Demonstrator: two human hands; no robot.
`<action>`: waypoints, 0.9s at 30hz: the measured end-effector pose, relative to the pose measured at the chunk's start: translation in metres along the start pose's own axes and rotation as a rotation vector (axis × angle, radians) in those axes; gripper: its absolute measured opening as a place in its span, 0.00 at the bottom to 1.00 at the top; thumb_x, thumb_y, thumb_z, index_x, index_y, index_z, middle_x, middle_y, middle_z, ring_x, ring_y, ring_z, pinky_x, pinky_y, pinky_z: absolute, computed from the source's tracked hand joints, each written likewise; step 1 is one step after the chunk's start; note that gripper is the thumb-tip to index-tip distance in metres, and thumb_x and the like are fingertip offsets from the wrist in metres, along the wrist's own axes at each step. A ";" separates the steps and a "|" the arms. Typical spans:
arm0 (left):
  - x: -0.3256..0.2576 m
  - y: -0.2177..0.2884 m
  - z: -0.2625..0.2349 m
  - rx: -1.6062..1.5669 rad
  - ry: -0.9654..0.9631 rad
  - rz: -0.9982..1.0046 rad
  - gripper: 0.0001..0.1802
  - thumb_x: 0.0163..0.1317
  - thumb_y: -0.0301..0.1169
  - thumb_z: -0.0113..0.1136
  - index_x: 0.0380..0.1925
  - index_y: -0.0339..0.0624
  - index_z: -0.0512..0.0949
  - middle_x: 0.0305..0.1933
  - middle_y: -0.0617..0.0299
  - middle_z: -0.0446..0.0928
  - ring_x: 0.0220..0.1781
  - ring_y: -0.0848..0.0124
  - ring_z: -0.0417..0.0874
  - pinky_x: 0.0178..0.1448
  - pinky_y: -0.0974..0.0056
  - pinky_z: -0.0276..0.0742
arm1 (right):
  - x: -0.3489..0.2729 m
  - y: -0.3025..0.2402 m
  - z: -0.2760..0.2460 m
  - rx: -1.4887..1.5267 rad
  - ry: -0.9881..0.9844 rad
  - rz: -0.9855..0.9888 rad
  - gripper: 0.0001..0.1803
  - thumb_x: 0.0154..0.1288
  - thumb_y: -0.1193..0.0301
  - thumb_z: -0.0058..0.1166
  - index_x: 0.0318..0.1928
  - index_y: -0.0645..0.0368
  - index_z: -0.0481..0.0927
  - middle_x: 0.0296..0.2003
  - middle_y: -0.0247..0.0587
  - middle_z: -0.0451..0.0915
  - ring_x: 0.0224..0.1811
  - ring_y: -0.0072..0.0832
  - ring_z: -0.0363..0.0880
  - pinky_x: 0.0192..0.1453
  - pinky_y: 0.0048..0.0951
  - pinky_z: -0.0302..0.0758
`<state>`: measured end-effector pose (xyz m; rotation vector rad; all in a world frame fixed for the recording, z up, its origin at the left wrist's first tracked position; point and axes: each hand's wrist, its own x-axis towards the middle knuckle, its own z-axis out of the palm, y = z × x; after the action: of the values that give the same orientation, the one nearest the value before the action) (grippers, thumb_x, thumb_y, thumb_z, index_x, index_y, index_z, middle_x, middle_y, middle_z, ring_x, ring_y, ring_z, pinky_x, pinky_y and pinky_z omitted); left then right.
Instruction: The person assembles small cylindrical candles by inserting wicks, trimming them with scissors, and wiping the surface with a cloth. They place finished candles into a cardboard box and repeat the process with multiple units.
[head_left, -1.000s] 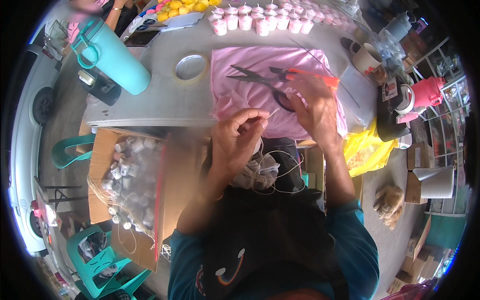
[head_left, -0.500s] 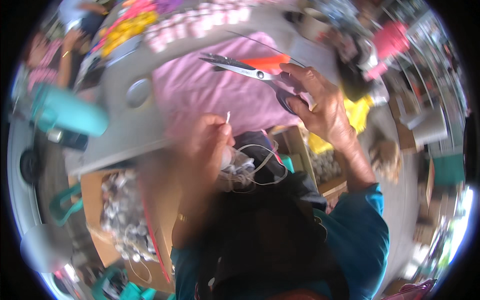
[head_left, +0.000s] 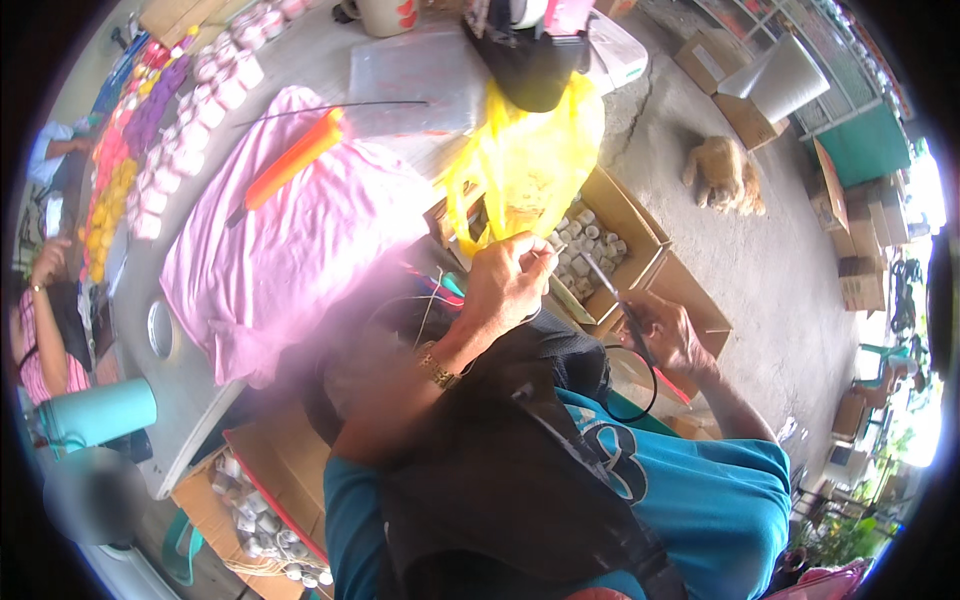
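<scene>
My left hand (head_left: 512, 285), with a gold watch (head_left: 438, 368) at its wrist, is closed in a pinch on the end of a thin white cord (head_left: 560, 249). A loose length of cord hangs beside the wrist. My right hand (head_left: 660, 335) grips black-handled scissors (head_left: 602, 276), their blades pointing up toward the left hand, a little apart from it. Both hands are above my lap, near an open cardboard box (head_left: 640, 243) of small whitish spools (head_left: 585, 262). A yellow plastic bag (head_left: 535, 160) hangs over that box's far side.
On the grey table (head_left: 190, 410) lie a pink cloth (head_left: 310, 230), an orange tool (head_left: 293, 160), a thin black rod (head_left: 335, 106) and rows of spools. A teal tumbler (head_left: 100, 415) is at left, near another person (head_left: 50, 340). A dog (head_left: 722, 172) lies on the floor at right.
The view has turned to the right. Both hands have come away from above the pink cloth toward the spool box. The scissors, spread earlier, now look more closed and point upward.
</scene>
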<state>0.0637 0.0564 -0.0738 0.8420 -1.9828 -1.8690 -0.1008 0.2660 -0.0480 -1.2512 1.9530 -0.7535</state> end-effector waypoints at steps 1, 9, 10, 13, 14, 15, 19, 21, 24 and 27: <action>0.004 0.001 0.003 -0.022 0.023 0.012 0.08 0.64 0.32 0.57 0.34 0.38 0.80 0.17 0.62 0.78 0.18 0.76 0.77 0.25 0.67 0.72 | -0.002 0.002 0.004 -0.007 0.013 -0.019 0.31 0.55 0.62 0.68 0.57 0.62 0.75 0.38 0.44 0.83 0.34 0.28 0.82 0.38 0.31 0.77; 0.039 0.006 -0.007 0.186 0.263 0.131 0.05 0.64 0.27 0.58 0.34 0.37 0.80 0.18 0.64 0.77 0.17 0.81 0.74 0.21 0.72 0.67 | 0.043 -0.025 0.012 0.060 0.041 -0.037 0.33 0.58 0.54 0.65 0.57 0.62 0.72 0.31 0.47 0.80 0.31 0.30 0.79 0.38 0.33 0.74; 0.042 0.005 -0.008 0.183 0.262 0.134 0.05 0.64 0.27 0.58 0.34 0.37 0.80 0.17 0.64 0.77 0.17 0.81 0.74 0.21 0.72 0.67 | 0.047 -0.028 0.013 0.081 0.015 0.001 0.31 0.59 0.56 0.65 0.57 0.62 0.72 0.28 0.46 0.80 0.30 0.28 0.78 0.37 0.32 0.74; 0.043 0.002 -0.009 0.160 0.270 0.151 0.05 0.64 0.27 0.58 0.34 0.37 0.79 0.17 0.65 0.77 0.17 0.81 0.74 0.22 0.72 0.68 | 0.057 -0.033 0.014 0.049 0.000 0.015 0.30 0.60 0.58 0.65 0.57 0.62 0.73 0.28 0.44 0.80 0.29 0.25 0.77 0.36 0.31 0.74; 0.042 0.002 -0.010 0.130 0.278 0.144 0.05 0.64 0.27 0.58 0.34 0.37 0.79 0.17 0.65 0.77 0.17 0.81 0.74 0.22 0.72 0.68 | 0.058 -0.034 0.014 0.054 0.009 0.010 0.30 0.60 0.58 0.65 0.57 0.62 0.73 0.27 0.43 0.80 0.28 0.25 0.77 0.36 0.30 0.74; 0.041 0.002 -0.010 0.097 0.290 0.158 0.05 0.64 0.27 0.58 0.34 0.37 0.79 0.17 0.65 0.77 0.17 0.81 0.74 0.23 0.72 0.68 | 0.058 -0.034 0.014 0.039 0.014 0.006 0.30 0.59 0.59 0.65 0.57 0.62 0.73 0.27 0.43 0.80 0.28 0.24 0.76 0.35 0.30 0.74; 0.044 0.003 -0.015 0.065 0.300 0.173 0.05 0.64 0.27 0.59 0.34 0.36 0.79 0.18 0.66 0.76 0.17 0.82 0.73 0.22 0.73 0.67 | 0.058 -0.035 0.014 0.011 0.023 0.028 0.30 0.59 0.61 0.67 0.57 0.62 0.73 0.26 0.42 0.80 0.27 0.23 0.76 0.35 0.29 0.73; 0.046 0.001 -0.014 0.046 0.269 0.134 0.05 0.64 0.27 0.59 0.34 0.36 0.80 0.18 0.66 0.76 0.17 0.82 0.72 0.22 0.73 0.66 | 0.059 -0.036 0.015 0.020 0.041 -0.007 0.30 0.59 0.61 0.67 0.57 0.62 0.73 0.25 0.42 0.79 0.27 0.23 0.76 0.35 0.28 0.74; 0.048 -0.003 -0.013 0.110 0.281 0.174 0.05 0.64 0.27 0.59 0.34 0.35 0.80 0.18 0.67 0.75 0.17 0.83 0.72 0.21 0.74 0.66 | 0.061 -0.036 0.016 -0.014 0.045 0.003 0.29 0.59 0.62 0.67 0.57 0.61 0.73 0.25 0.41 0.79 0.27 0.21 0.75 0.36 0.28 0.74; 0.049 -0.008 -0.011 0.106 0.275 0.173 0.06 0.65 0.27 0.59 0.34 0.35 0.80 0.18 0.66 0.76 0.17 0.83 0.72 0.21 0.74 0.66 | 0.061 -0.034 0.017 -0.012 0.033 0.054 0.28 0.59 0.63 0.66 0.57 0.60 0.74 0.26 0.43 0.80 0.28 0.24 0.78 0.37 0.29 0.75</action>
<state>0.0332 0.0184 -0.0896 0.8733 -1.9277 -1.4782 -0.0876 0.1951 -0.0465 -1.1946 2.0121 -0.7407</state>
